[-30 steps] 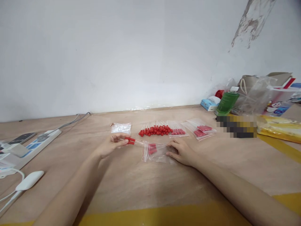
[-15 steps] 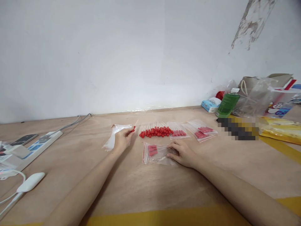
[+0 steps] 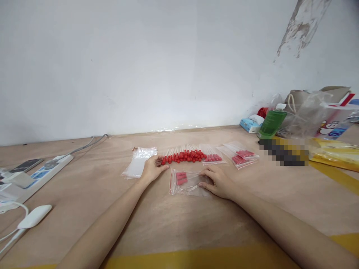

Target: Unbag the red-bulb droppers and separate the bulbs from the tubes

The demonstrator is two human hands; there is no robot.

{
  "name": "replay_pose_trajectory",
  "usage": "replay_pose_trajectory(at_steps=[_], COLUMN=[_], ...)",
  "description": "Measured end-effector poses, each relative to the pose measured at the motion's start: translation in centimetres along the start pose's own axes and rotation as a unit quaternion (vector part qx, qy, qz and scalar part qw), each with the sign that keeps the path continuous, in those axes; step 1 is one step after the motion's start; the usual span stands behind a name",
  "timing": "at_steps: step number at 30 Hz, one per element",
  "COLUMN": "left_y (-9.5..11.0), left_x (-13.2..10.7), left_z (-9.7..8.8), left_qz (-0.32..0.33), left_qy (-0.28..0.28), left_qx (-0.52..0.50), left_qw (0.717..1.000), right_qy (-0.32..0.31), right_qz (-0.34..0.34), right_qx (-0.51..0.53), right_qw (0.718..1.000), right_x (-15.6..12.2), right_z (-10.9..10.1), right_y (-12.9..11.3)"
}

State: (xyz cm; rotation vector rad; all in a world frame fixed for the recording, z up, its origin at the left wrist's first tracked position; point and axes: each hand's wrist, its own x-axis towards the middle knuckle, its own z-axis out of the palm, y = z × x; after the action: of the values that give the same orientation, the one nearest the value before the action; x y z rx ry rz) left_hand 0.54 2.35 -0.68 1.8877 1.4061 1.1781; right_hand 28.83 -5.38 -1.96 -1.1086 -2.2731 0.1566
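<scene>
A row of thin pale sticks with red tips (image 3: 186,156) lies on the table. At its left end is my left hand (image 3: 153,169), fingertips by the outermost red tips and thumb held apart; its fingertips are partly hidden. My right hand (image 3: 221,183) has its thumb and fingers on the right end of a clear zip bag (image 3: 193,183), curled on the film. Red pieces (image 3: 181,178) show inside at the bag's left end. Behind my left hand lie flat clear bags (image 3: 137,162). Filled bags with red ends (image 3: 213,158) sit right of the row.
More filled bags (image 3: 242,157) lie further right. A green bottle (image 3: 271,123), a tissue pack (image 3: 250,125) and a yellow package (image 3: 333,154) stand or lie at the right. On the left are a power strip (image 3: 53,169), a phone (image 3: 26,166) and a white plug-like device (image 3: 35,216).
My left hand has moved slightly right and down to the row, and the red-tipped stick it held now appears laid at the left end. My right hand stays on the zip bag.
</scene>
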Motion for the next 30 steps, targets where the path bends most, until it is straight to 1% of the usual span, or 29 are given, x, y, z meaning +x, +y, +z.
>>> replay_pose_trajectory(at_steps=[2,5,7,8,10,13,14,17,21,23,26,30], left_y=[0.9,2.4,3.1,3.4,3.7,4.0,4.1,4.3,3.8,3.6,3.6,4.5], left_x=[-0.9,-3.2,-4.8,-5.5,-6.4,-6.7,-6.7,-6.4,-6.5,-6.6,-6.7,-6.9], left_z=[0.0,0.0,0.2,0.4,0.8,1.4,1.5,1.6,1.7,1.8,1.9,1.7], left_qz=[0.032,0.110,0.130,0.125,0.095,0.054,0.047,0.033,0.018,0.020,0.035,0.077], left_qy=[0.017,0.047,0.023,0.001,-0.051,-0.112,-0.120,-0.116,-0.157,-0.165,-0.164,-0.159], left_qx=[0.047,0.132,0.143,0.137,0.110,0.069,0.062,0.045,0.041,0.041,0.037,0.080], left_qw=[0.998,0.984,0.981,0.983,0.988,0.990,0.990,0.992,0.987,0.985,0.985,0.981], right_qy=[0.000,0.005,0.010,0.016,0.025,0.021,0.015,0.010,0.012,0.012,0.008,0.006], right_qz=[-0.002,-0.003,-0.007,-0.010,-0.015,-0.014,-0.013,-0.017,-0.032,-0.037,-0.039,-0.033], right_qx=[0.000,0.005,0.015,0.020,0.029,0.041,0.043,0.045,0.056,0.062,0.071,0.072], right_qw=[1.000,1.000,1.000,1.000,0.999,0.999,0.999,0.999,0.998,0.997,0.997,0.997], right_x=[0.0,0.0,0.1,0.1,0.1,0.1,0.1,0.0,0.0,0.0,0.0,0.1], right_z=[0.0,0.0,0.0,0.0,0.0,0.1,0.1,0.0,0.1,0.1,0.1,-0.1], right_y=[0.0,-0.1,-0.1,-0.1,-0.1,0.0,0.0,0.1,0.3,0.4,0.4,0.1])
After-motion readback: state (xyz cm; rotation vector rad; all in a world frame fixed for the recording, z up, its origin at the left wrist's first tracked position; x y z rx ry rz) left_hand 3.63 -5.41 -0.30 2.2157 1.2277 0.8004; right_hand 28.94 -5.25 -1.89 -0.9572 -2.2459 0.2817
